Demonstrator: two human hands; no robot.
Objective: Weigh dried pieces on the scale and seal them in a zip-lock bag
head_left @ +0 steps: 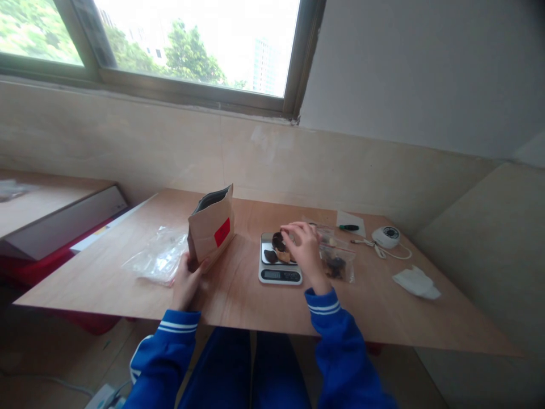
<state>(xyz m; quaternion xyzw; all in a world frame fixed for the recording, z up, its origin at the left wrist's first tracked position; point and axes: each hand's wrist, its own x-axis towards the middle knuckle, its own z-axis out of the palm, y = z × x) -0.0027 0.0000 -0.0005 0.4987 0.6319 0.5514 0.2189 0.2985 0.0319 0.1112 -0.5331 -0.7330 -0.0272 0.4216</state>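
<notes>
The left hand point(185, 284) has its thumb and fingers closed around the low near corner of an upright, open-topped paper bag point(205, 237); left of that grip lies a clear plastic bag point(157, 258). The right hand point(305, 245) pinches the edge of a dark dried piece point(279, 242) between nearly closed fingertips, just over the kitchen scale point(266, 277); whether the piece is clear of the pan, I cannot tell. Other pieces lie on the pan just below that pinch, and a filled clear pouch point(338, 264) sits right of it.
</notes>
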